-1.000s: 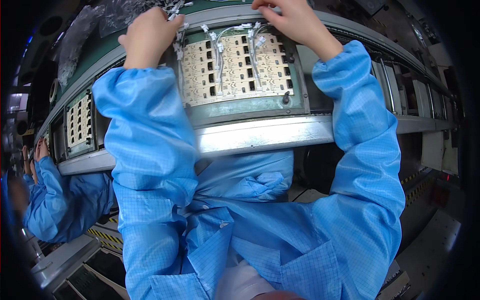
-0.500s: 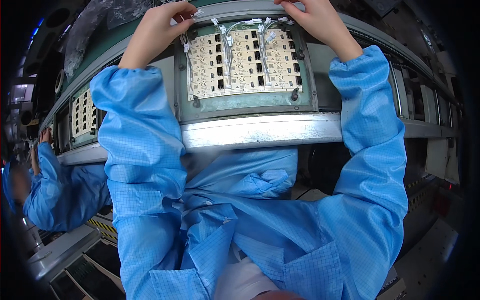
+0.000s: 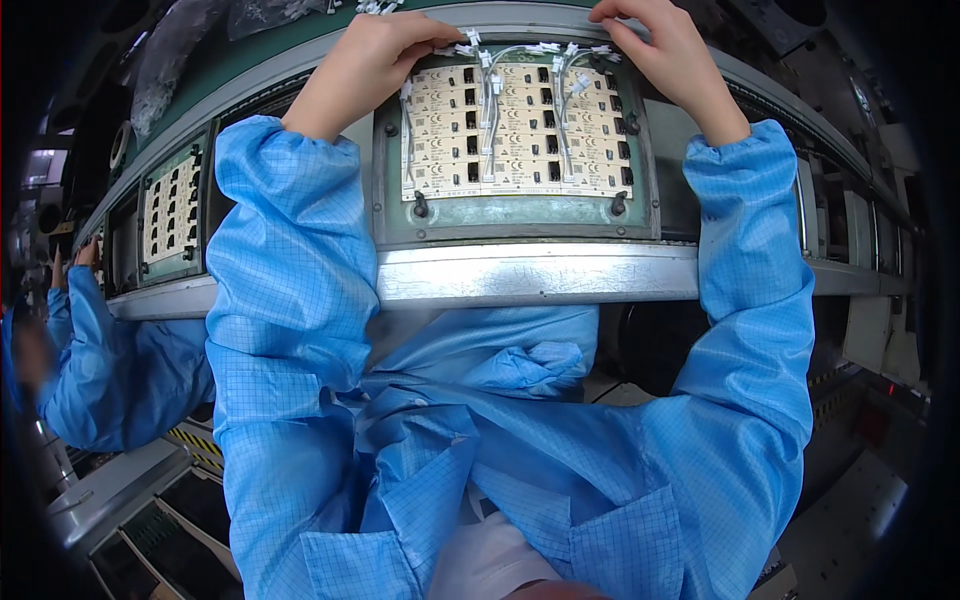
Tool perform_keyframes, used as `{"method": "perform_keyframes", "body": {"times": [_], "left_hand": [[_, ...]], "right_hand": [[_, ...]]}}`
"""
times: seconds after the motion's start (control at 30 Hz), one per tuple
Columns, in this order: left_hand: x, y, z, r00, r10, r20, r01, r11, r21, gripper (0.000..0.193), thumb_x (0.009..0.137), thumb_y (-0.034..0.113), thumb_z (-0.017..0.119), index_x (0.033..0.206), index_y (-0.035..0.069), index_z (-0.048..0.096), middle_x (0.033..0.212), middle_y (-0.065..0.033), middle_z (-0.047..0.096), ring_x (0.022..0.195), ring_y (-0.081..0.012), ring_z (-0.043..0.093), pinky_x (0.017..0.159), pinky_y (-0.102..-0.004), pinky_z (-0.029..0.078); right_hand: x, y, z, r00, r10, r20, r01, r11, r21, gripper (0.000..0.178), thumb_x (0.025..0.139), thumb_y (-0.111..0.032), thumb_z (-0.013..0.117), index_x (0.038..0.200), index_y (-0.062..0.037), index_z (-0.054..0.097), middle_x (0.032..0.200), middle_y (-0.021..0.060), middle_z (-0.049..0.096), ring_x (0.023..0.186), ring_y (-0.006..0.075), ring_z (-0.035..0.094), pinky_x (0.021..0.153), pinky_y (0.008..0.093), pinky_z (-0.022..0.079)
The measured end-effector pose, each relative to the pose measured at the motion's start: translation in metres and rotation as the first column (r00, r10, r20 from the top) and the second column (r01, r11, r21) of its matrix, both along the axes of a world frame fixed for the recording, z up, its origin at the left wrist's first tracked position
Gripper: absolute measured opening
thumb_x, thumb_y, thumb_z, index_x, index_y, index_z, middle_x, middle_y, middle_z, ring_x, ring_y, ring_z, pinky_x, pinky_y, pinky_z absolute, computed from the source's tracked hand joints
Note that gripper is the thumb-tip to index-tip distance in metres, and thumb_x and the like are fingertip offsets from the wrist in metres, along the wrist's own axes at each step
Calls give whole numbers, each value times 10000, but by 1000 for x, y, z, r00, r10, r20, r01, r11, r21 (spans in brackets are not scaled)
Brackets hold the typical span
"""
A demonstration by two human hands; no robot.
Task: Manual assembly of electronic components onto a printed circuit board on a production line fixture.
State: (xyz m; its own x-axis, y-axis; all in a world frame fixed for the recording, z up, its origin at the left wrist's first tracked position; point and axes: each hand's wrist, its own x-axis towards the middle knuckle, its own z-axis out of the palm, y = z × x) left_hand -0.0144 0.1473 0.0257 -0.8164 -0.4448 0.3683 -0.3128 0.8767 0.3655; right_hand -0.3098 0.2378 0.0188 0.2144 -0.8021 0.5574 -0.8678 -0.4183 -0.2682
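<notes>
My left hand [image 3: 385, 55] reaches over the upper left corner of a panel of cream circuit boards [image 3: 515, 135]. Its fingertips are pressed together at a small white connector [image 3: 473, 38] above the panel's top edge. Beyond the upper right corner, my right hand [image 3: 665, 50] is curled with thumb and index tips close together. What lies between them, if anything, is too small to make out. Thin wires [image 3: 565, 120] with white plugs run down over the boards, which also carry rows of black components. A green fixture plate [image 3: 500, 210] with dark clips holds the panel.
A metal rail [image 3: 540, 272] crosses in front of me. Another boarded fixture [image 3: 172, 215] stands on the line at left, near a co-worker in a blue smock [image 3: 110, 370]. Clear plastic bags [image 3: 175, 65] and loose white connectors [image 3: 378, 6] lie on the green surface beyond.
The view has shifted, so the panel appears farther right. My left hand has moved right along the panel's top edge to another white connector. My right hand stays near the upper right corner.
</notes>
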Motion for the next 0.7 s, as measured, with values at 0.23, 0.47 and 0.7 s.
{"method": "perform_keyframes", "body": {"times": [0.23, 0.47, 0.7], "left_hand": [[4, -14, -26, 1000, 10, 1, -9, 992, -125, 224, 818, -28, 642, 994, 38, 763, 963, -129, 717, 914, -328, 677, 828, -440, 494], [-1, 0, -33, 997, 72, 33, -52, 912, -407, 201, 848, 81, 618, 958, 94, 786, 947, -92, 691, 976, -296, 644, 879, -434, 444], [1, -25, -45, 989, 74, -130, -72, 997, 24, 251, 951, 7, 603, 1158, 40, 741, 1145, -139, 745, 992, -283, 733, 930, -356, 580]], "right_hand": [[-11, -2, 1, 999, -40, 3, 40, 999, -19, 104, 850, -82, 656, 918, -19, 705, 930, 131, 670, 954, 338, 609, 838, 425, 486], [13, 14, 26, 990, -124, 72, 126, 991, -34, 99, 862, -82, 658, 938, -38, 703, 965, 105, 660, 984, 316, 603, 867, 417, 474], [25, 8, 31, 998, -37, 56, 43, 993, -106, 168, 959, -103, 655, 1104, -86, 737, 1046, 27, 684, 954, 169, 631, 837, 289, 494]]}}
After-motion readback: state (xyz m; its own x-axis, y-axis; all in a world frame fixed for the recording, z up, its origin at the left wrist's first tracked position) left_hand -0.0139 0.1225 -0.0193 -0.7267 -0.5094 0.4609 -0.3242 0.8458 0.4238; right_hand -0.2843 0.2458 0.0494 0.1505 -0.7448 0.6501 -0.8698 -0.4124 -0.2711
